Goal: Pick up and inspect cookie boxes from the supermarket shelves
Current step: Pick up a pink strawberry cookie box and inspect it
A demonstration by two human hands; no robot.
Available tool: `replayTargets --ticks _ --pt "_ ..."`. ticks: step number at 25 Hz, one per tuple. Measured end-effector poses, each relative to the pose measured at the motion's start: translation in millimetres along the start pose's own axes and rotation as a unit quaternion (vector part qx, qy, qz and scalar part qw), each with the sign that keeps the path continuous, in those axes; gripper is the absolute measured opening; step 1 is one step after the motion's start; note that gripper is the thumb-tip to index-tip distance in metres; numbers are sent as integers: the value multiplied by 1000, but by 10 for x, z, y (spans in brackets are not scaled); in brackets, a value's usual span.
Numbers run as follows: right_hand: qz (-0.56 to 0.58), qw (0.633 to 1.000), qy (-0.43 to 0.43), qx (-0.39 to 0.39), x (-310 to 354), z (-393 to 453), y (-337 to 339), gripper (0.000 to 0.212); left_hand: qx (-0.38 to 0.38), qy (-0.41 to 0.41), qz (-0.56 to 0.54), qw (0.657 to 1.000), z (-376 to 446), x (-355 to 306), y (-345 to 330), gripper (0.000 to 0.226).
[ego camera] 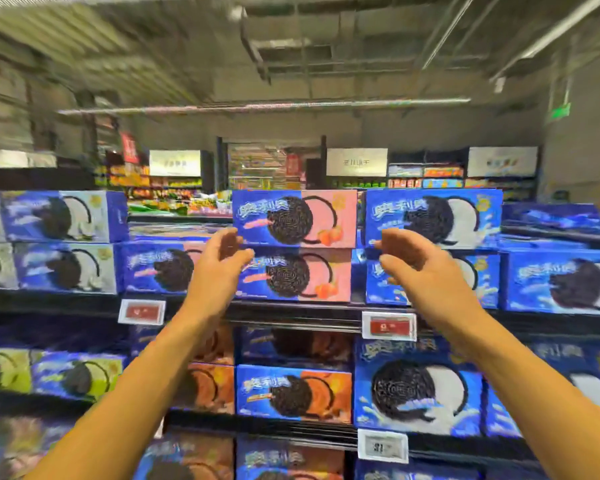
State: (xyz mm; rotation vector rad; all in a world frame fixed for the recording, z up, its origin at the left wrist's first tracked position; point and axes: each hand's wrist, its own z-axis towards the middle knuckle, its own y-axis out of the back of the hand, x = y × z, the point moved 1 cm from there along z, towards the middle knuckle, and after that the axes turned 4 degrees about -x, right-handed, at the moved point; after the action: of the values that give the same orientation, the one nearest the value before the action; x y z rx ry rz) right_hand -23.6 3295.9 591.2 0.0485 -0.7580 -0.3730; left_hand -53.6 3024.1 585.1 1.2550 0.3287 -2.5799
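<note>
Two blue-and-pink cookie boxes are stacked on the top shelf, the upper box (293, 218) on the lower box (293, 275). Each shows a dark sandwich cookie. My left hand (219, 265) is raised at the left end of this stack, fingers loosely spread, holding nothing. My right hand (413, 261) is raised at the stack's right end, in front of two stacked blue-and-white cookie boxes (433, 218). Its fingers are relaxed and empty. Neither hand plainly touches a box.
More blue cookie boxes fill the shelves left (59, 216), right (561, 280) and below (293, 393). Price tags (388, 326) hang on the shelf edges (291, 315). Further aisles and signs show behind the top shelf.
</note>
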Motion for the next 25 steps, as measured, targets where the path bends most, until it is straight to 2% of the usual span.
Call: replayTargets --ticks 3,5,9,12,16,18,21,25 --pt "-87 994 42 -59 42 349 -305 41 -41 -25 50 998 474 -19 77 49" --pt "-145 981 71 -106 34 517 -485 49 -35 -42 67 996 724 6 111 57" --pt "-253 950 92 -160 27 714 -695 63 44 -20 86 995 1058 86 119 71" --pt "-268 948 71 -157 28 735 -781 66 95 2 81 992 1172 182 78 67" --pt "-258 951 52 -165 8 696 -841 70 125 -29 81 988 1174 249 15 20" --pt "-245 955 40 -165 18 698 -839 72 119 -44 75 989 1165 265 20 20" --pt "-201 968 24 -149 30 712 -825 72 97 -58 54 992 1144 212 26 31" --pt "-78 986 36 -141 91 716 -752 68 51 -94 -1 994 1094 46 27 19"
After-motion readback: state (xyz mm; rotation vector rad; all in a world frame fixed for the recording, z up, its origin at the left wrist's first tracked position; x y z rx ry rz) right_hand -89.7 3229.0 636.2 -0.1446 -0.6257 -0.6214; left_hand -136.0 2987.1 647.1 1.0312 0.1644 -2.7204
